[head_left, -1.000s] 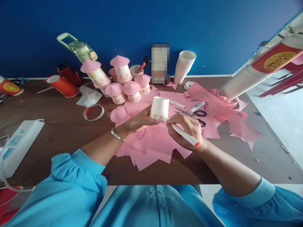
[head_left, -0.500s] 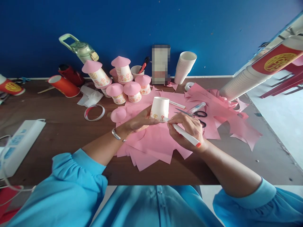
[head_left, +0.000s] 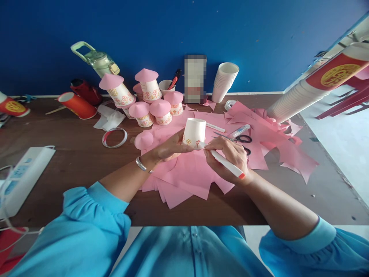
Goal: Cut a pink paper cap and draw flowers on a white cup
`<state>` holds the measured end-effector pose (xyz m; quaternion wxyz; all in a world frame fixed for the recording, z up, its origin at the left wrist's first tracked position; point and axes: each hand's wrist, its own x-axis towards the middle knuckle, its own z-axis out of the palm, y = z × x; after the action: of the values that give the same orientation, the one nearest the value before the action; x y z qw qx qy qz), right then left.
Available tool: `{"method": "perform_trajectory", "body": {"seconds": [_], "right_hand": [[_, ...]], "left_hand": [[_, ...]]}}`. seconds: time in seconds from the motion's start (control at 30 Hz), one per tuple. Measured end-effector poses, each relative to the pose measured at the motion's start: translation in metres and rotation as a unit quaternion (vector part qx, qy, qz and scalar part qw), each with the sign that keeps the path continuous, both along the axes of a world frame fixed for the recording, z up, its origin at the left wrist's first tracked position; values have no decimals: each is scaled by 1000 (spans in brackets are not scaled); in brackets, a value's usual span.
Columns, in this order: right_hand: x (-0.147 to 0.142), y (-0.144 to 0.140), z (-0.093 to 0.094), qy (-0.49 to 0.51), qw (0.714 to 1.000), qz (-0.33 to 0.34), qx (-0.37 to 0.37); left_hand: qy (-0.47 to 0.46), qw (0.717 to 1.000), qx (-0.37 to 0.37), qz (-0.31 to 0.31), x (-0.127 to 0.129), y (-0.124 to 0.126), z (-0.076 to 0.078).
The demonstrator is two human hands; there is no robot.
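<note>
While a white power strip [head_left: 30, 181] lies at the far left, followed by a tape roll [head_left: 125, 139] and pink-roofed cups [head_left: 160, 112], the left hand [head_left: 172, 148] grasps a white paper cup [head_left: 195, 130] by its side above pink paper sheets [head_left: 187, 179]. Just to its right, the right hand [head_left: 230, 154] grips a white marker [head_left: 226, 163] with a red end, its tip at the flower drawings [head_left: 188, 142] near the cup's lower edge; beyond that hand lie black-handled scissors [head_left: 244, 139], and a tall stack of cups [head_left: 295, 100] stands farther right.
</note>
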<state>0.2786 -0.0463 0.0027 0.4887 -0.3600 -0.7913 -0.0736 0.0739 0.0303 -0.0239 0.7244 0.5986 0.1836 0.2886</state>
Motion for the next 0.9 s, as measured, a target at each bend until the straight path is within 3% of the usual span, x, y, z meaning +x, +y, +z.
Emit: {"method": "perform_trajectory", "body": {"seconds": [0.43, 0.9], "right_hand": [[-1, -1, 0, -5, 1000, -29, 5], [-3, -2, 1, 6, 1000, 0, 0]], "left_hand": [[-36, 999, 2, -13, -4, 0, -10], [-47, 999, -14, -17, -3, 2, -17]]}}
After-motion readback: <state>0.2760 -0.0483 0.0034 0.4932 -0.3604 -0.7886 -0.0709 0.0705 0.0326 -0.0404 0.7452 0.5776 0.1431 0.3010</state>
